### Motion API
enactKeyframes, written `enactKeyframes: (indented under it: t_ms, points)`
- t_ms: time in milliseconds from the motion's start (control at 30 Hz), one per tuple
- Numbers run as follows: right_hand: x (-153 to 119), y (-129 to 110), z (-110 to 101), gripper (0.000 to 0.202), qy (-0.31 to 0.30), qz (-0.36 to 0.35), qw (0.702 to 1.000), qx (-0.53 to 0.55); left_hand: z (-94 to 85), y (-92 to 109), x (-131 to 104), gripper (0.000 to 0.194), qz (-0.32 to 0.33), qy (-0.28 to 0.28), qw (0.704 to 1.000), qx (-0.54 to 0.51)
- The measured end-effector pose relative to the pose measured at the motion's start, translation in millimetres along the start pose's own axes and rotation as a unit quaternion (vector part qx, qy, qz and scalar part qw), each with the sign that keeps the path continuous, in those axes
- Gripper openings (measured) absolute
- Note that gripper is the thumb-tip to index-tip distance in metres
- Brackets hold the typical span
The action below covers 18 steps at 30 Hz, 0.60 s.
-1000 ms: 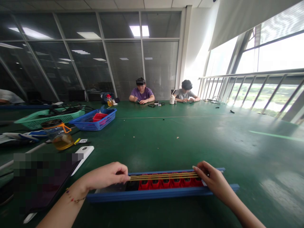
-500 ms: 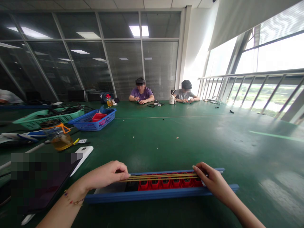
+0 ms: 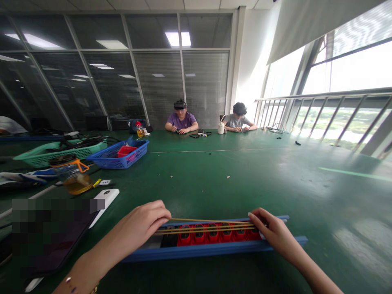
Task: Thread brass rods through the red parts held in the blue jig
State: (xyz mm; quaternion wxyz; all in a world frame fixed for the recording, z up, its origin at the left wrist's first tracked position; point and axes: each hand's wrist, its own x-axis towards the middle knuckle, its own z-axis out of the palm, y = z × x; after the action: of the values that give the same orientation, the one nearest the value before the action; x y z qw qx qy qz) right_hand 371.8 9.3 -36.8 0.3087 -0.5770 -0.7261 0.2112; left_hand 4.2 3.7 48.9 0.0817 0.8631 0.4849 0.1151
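In front of me lies a long blue channel [image 3: 214, 250] with two raised side rails. A row of red blocks [image 3: 212, 234] with dark centres sits inside it, beside a black part [image 3: 170, 240]. Thin yellow-brown strands, which look like a stretched rubber band [image 3: 211, 221], run lengthwise over the blocks. My left hand [image 3: 151, 218] pinches the far strand, holding it raised at the left end, apart from the others. At the right end my right hand [image 3: 266, 223] is closed with thumb and fingers on the strands; its fingertips are partly hidden.
A tablet-like dark device [image 3: 58, 241] and a white object [image 3: 105, 206] lie at left. Behind them stand a jar of amber liquid [image 3: 76, 181], a blue basket [image 3: 119, 159] and a green basket [image 3: 70, 153]. Two people [image 3: 182, 121] sit across the green table [image 3: 196, 183].
My left hand has risen slightly and turned, drawing one strand up and away from the others. My right hand stays at the right end.
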Motion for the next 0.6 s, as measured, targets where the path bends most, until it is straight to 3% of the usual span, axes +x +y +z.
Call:
enactKeyframes:
  t_ms: [167,267,400,600]
  points:
    - [0.8,4.5,-7.4,0.028,0.011,0.006,1.0,0.026,-17.7,-18.8,-7.2,0.024,-0.012,0.121,0.991,0.057]
    - [0.6,6.8,-17.6,0.028,0.014,0.003,1.0,0.02,-20.7,-34.3,-6.3,0.027,-0.05,0.156,0.984,0.064]
    - [-0.8,5.5,-28.8,0.028,-0.034,-0.007,0.999,-0.003,-6.8,-47.5,7.9,0.029,-0.087,0.119,0.989,0.021]
    - [-1.8,4.8,-29.4,0.034,-0.089,-0.004,0.996,-0.024,33.9,-61.9,35.9,0.024,-0.095,0.036,0.994,-0.041]
